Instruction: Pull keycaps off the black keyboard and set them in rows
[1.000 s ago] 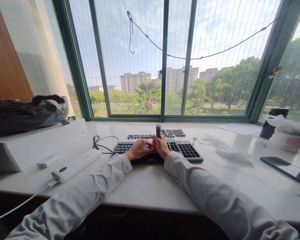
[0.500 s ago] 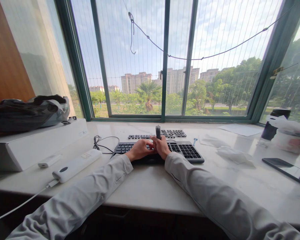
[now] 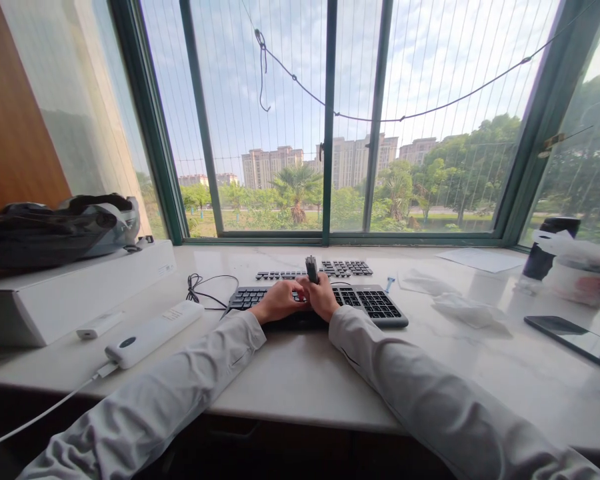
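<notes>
A black keyboard (image 3: 379, 304) lies on the white desk under both my hands. Its right part shows an open black grid where keycaps are off, while keys still sit on its left part. My right hand (image 3: 322, 297) is closed around a short dark tool (image 3: 311, 269), which stands up out of the fist; its lower end is hidden. My left hand (image 3: 281, 299) meets the right one over the middle of the keyboard, its fingers curled in; anything between them is hidden. Behind the keyboard, loose keycaps (image 3: 347, 269) lie in rows.
A white power bank (image 3: 153, 335) with a cable lies left, near a white box (image 3: 80, 293) bearing a dark bag (image 3: 55, 230). On the right are crumpled plastic (image 3: 467, 310), a phone (image 3: 575, 339), a small blue tool (image 3: 389, 285) and a black cup (image 3: 543, 257). Windows stand behind.
The dark tool in my right hand has tipped slightly to the left and its top sits a little lower. My hands stay together over the keyboard.
</notes>
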Action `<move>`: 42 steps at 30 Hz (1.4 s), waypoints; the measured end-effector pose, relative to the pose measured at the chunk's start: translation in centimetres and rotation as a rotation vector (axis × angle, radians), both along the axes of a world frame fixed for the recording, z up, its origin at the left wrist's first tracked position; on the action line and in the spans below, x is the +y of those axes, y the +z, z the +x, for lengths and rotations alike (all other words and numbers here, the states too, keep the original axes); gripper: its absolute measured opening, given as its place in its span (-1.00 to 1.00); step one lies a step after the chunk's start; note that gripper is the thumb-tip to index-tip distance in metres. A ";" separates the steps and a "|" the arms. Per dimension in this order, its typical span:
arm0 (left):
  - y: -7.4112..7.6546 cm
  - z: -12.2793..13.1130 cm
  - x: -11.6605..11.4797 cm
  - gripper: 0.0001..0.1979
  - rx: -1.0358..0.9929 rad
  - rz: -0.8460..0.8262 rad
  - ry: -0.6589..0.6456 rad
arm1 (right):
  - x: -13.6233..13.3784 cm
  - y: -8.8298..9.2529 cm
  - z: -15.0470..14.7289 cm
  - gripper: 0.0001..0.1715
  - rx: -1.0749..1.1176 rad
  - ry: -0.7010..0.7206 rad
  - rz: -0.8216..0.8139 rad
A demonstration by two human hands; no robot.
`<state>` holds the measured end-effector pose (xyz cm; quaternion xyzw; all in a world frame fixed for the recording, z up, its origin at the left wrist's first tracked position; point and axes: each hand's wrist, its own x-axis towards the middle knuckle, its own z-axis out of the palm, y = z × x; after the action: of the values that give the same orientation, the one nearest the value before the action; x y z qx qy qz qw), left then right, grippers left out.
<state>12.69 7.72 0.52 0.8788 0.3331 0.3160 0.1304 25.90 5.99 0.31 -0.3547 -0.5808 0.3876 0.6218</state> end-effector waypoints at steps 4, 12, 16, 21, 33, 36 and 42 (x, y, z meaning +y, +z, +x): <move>0.5 0.1 -0.7 -0.73 -0.033 0.025 -0.057 | -0.1 0.8 0.2 -0.53 0.173 0.010 -0.005; 1.4 0.0 -1.4 -0.76 -0.097 0.141 0.099 | 0.1 3.1 4.3 -0.47 -0.187 -0.414 0.163; 1.9 -0.3 -1.5 -0.82 -0.143 0.223 0.162 | 0.0 2.7 5.5 -0.53 -0.789 -0.576 0.223; 2.0 -0.5 -1.5 -0.82 -0.137 0.227 0.219 | -0.4 2.0 5.1 -0.75 -1.152 -0.565 0.201; 1.9 -0.8 -1.3 -0.72 -0.106 0.218 0.237 | -0.7 1.9 4.7 -0.71 -1.205 -0.426 0.221; 1.9 -0.8 -1.3 -0.73 -0.098 0.237 0.219 | -0.6 1.7 4.7 -0.72 -1.180 -0.409 0.238; 1.7 -0.9 -0.9 -0.78 -0.105 0.225 0.186 | -0.1 2.7 6.3 -0.72 -1.264 -0.541 0.199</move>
<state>11.80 6.85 2.23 0.8355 0.3681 0.4077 0.0186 32.25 5.92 3.02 -0.5860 -0.7554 -0.1170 0.2688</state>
